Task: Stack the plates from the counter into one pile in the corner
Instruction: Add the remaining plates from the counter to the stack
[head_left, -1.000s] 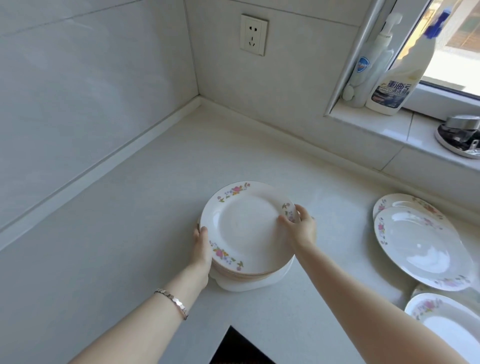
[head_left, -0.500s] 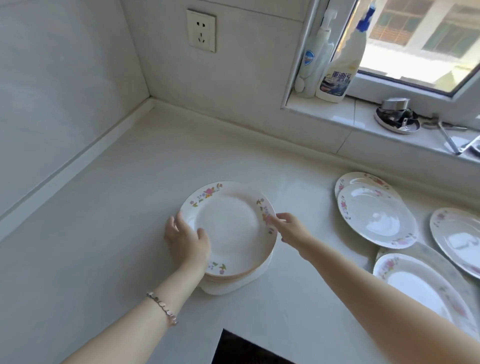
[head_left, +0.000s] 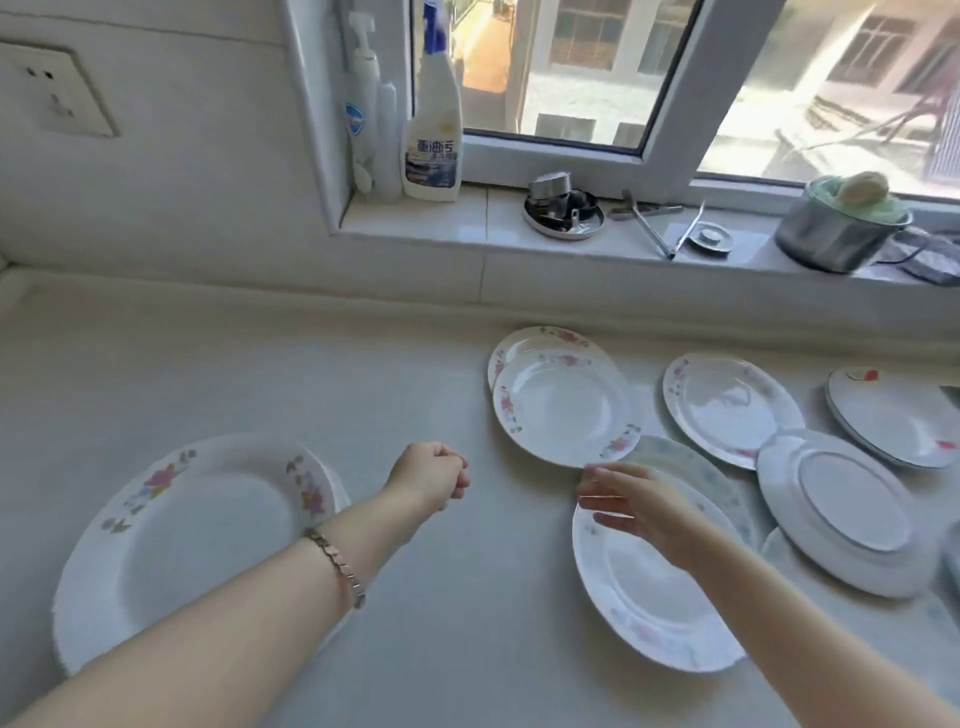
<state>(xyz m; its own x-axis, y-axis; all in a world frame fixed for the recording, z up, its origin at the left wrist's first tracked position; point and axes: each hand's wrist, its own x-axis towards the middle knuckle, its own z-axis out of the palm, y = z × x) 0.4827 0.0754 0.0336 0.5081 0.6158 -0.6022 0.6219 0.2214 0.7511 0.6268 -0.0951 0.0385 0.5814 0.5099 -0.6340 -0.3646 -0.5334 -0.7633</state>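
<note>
While the sill at the back carries a pump bottle (head_left: 363, 119), spray bottle (head_left: 432, 135), metal dish (head_left: 563, 215), tongs (head_left: 649, 223) and steel pot (head_left: 836, 234), I see loose plates crowding the counter (head_left: 405, 374) on the right: a floral pair (head_left: 563, 410) stacked one on the other, a single plate (head_left: 727, 410) beside them, an upturned plate (head_left: 847, 514) and a far-right plate (head_left: 893, 415). The near plate (head_left: 649, 587) lies partly over a blue-patterned plate (head_left: 711, 478), w/ the floral pair's near rim just beyond it.

Vs 0.5 s ago: both hands gripped the pile (head_left: 197, 540); now both are off it, the view has swung right, and the pile sits at lower left on the counter, under my left forearm, short of the corner.

Left hand (head_left: 431, 475), bracelet (head_left: 337, 566) on the wrist, is curled into a fist above bare counter, holding nothing. Right hand (head_left: 639, 509) has fingers straight and spread over the near plate's far rim; can't tell if it touches. Hands are apart, approx level w/ each other
</note>
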